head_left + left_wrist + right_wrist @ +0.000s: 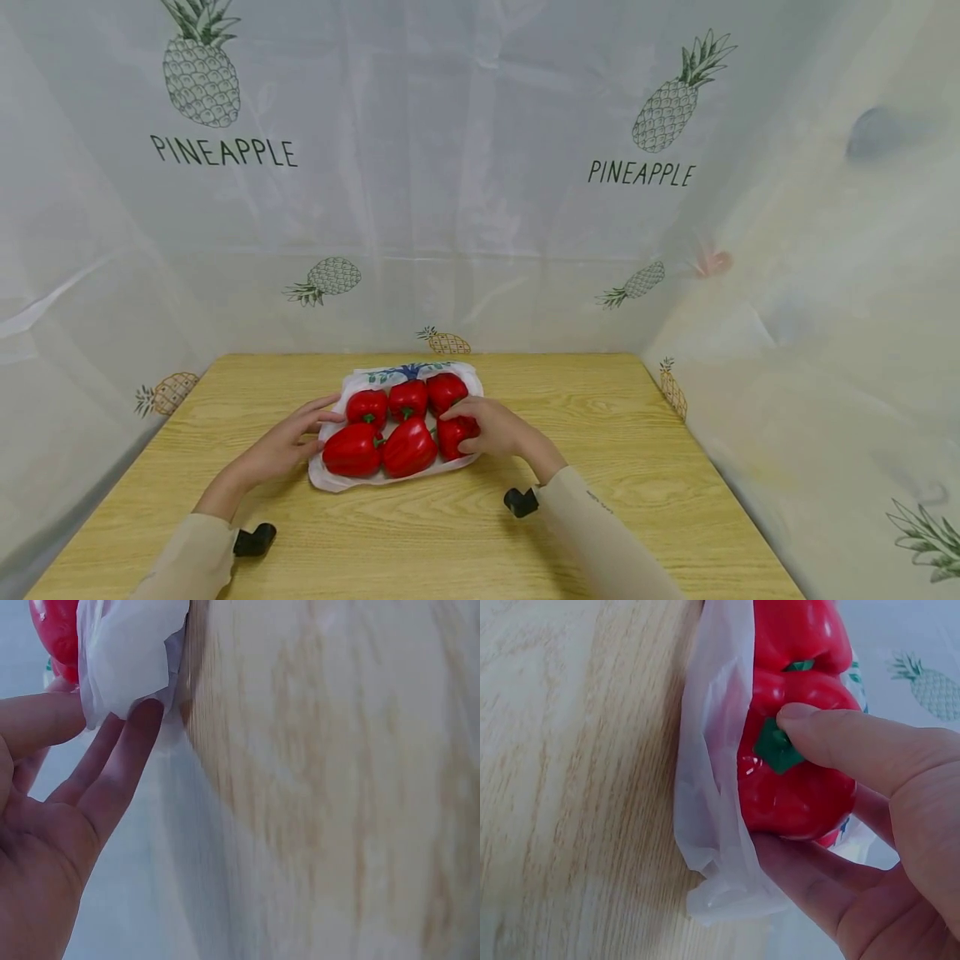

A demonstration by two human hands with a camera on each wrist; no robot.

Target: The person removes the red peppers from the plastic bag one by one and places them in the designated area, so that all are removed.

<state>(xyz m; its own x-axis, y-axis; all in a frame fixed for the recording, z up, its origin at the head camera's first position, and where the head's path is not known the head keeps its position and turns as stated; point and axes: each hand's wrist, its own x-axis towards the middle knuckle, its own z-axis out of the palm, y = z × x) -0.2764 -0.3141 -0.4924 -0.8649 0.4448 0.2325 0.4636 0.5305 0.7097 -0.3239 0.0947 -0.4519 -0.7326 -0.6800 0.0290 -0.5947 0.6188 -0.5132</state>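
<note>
Several shiny red bell peppers with green stems lie in two rows on a crinkled white plastic bag, which has a blue and green print at its far edge. My right hand grips the front right bell pepper, thumb beside the green stem and fingers against its side. At the left edge of the bag is my left hand, its fingers loosely extended. In the left wrist view, the thumb and fingertips touch the folded white plastic, close by a red pepper.
A wood-grain table carries everything. Behind it hangs a pale curtain printed with pineapples, and more sheeting slopes along the right side. Black wrist mounts stick out from the beige sleeves.
</note>
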